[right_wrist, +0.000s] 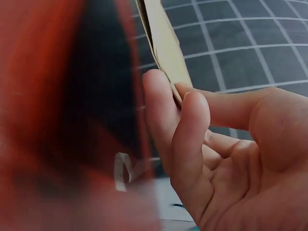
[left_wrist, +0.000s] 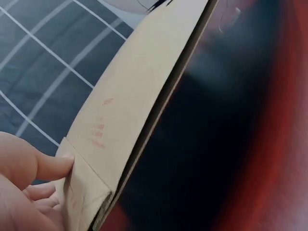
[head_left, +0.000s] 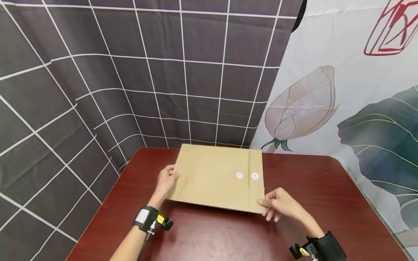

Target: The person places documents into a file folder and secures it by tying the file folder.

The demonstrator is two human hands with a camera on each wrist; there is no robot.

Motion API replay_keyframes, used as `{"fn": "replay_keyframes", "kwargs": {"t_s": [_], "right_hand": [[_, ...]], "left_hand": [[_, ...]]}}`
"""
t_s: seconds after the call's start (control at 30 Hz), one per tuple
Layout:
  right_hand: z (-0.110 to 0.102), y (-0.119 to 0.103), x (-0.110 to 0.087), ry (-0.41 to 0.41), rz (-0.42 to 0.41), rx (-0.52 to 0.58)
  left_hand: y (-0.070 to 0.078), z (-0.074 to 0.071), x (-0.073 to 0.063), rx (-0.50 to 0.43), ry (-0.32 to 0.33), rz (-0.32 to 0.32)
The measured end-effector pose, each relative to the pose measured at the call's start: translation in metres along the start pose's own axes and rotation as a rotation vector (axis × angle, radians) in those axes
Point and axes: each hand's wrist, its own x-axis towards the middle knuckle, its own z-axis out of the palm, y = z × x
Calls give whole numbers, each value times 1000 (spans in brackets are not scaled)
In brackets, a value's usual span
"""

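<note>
A tan kraft-paper document envelope (head_left: 209, 174) is held above the tabletop, its front facing up toward the head camera. Two white button discs (head_left: 239, 175) sit near its right end, one on the folded flap, with a thin string trailing from that one. My left hand (head_left: 166, 181) pinches the left edge, thumb on the front face. With thumb and fingers, my right hand (head_left: 279, 203) grips the near right corner. In the left wrist view, faint red print marks the envelope (left_wrist: 130, 96), and a narrow dark gap runs between layers along its near edge.
Beneath lies a dark red wooden table (head_left: 209, 235) with rounded far corners. A dark grey curtain (head_left: 163, 79) with a white grid hangs behind and left. To the right is a white cloth (head_left: 343, 36) printed with a flower bud and leaves.
</note>
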Motion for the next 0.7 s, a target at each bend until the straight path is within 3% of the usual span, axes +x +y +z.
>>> {"fn": "replay_keyframes", "kwargs": {"t_s": [0.23,0.4,0.47,0.57,0.7], "right_hand": [[29,27,5,-72,53,59],[39,39,7,-97,56,48],[40,39,7,-83,40,-10],[41,35,8,-32,16,-185],[42,25,14,195,-58,-484]], "left_hand": [[-26,1,-8,259,-1,8],[-33,1,-14,423,-13,-8],[-33,1,-15,460,-11,-7],[-33,-1,-16,497,-14,-1],[-31,1,-14,547,-25,15]]}}
